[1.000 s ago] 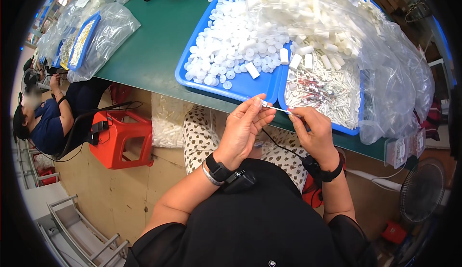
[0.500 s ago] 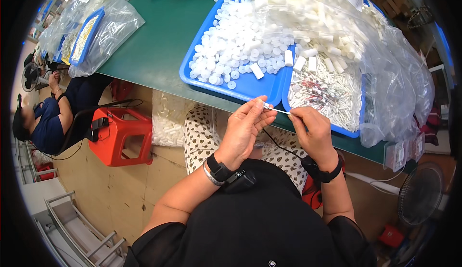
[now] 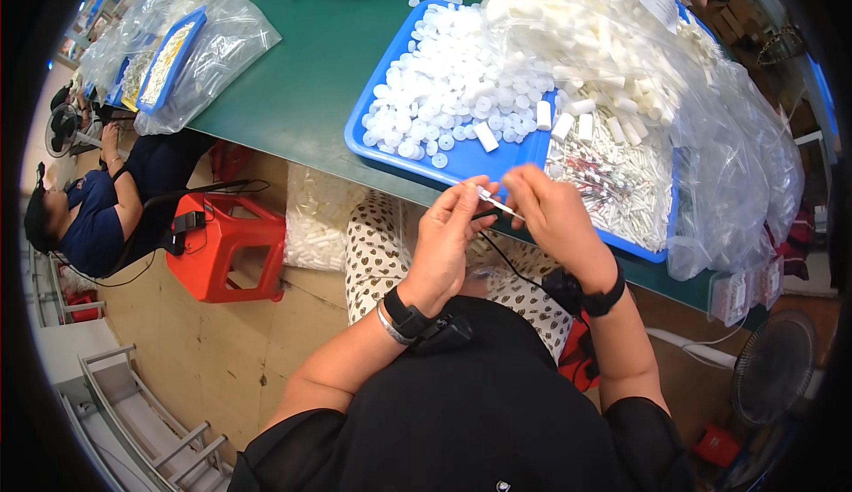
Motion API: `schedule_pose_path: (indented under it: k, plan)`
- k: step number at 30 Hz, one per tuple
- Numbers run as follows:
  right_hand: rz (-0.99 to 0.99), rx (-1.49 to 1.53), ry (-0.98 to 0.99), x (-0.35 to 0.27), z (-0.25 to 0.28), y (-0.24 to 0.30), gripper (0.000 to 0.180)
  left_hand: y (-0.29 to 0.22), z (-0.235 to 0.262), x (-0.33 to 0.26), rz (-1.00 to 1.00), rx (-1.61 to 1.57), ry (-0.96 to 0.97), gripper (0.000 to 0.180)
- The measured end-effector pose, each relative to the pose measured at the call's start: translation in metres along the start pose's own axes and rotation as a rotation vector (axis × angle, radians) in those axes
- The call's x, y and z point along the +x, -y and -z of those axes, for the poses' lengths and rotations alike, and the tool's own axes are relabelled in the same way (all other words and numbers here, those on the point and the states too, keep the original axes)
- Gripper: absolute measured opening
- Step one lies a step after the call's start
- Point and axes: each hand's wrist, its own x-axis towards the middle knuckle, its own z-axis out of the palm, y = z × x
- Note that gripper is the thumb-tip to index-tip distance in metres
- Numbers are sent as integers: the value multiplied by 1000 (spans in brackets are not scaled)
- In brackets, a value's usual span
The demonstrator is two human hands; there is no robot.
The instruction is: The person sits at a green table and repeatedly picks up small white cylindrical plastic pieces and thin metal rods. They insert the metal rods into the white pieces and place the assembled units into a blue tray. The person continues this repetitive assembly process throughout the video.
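My left hand [image 3: 446, 242] pinches a thin white stick [image 3: 504, 205] between thumb and fingers at the front edge of the table. A small white piece sits at the stick's upper end, by the fingertips; its kind is too small to make out. Close beside the stick is my right hand [image 3: 557, 226], its fingertips smeared by motion, so their grip does not show. Just beyond the hands, a blue tray [image 3: 470, 171] bears a heap of translucent white discs [image 3: 444, 75]. To its right, a second blue tray [image 3: 632, 247] holds many small white sticks [image 3: 630, 195], some with reddish parts.
Clear plastic bags of white cylinders [image 3: 577, 26] lean over both trays. The green table [image 3: 302, 75] stretches left to another bag and tray [image 3: 169, 62]. A red stool [image 3: 226, 252] stands left, near a seated person [image 3: 93, 217]. A fan [image 3: 774, 368] is at lower right.
My right hand has moved up and left, its fingers lifted off the stick's lower end. My left hand still pinches the stick, which now slants more steeply. The whole view has shifted slightly.
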Motion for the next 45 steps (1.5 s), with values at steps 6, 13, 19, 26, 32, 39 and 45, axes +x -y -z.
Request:
schedule_pose_path:
  k: [6, 13, 19, 26, 32, 39, 45]
  plan:
    - [303, -671, -249, 69, -25, -37, 25, -4, 4, 1, 24, -119, -56, 34]
    - [268, -638, -208, 68, -27, -42, 21, -7, 4, 1, 5, -129, 8, 35]
    - [62, -77, -23, 8, 2, -3, 21, -20, -6, 3, -154, 22, 41, 30]
    - [-241, 474, 26, -27, 6, -23, 15, -9, -12, 0, -77, 251, 175, 30]
    - [4, 36, -142, -40, -2, -29, 17, 1, -10, -1, 89, 107, 148, 30]
    - [148, -142, -221, -46, -13, -27, 26, 8, -11, -5, 147, 98, 108, 32]
    - [-251, 518, 3, -51, 0, -26, 18, 11, -10, -6, 74, 198, 69, 28]
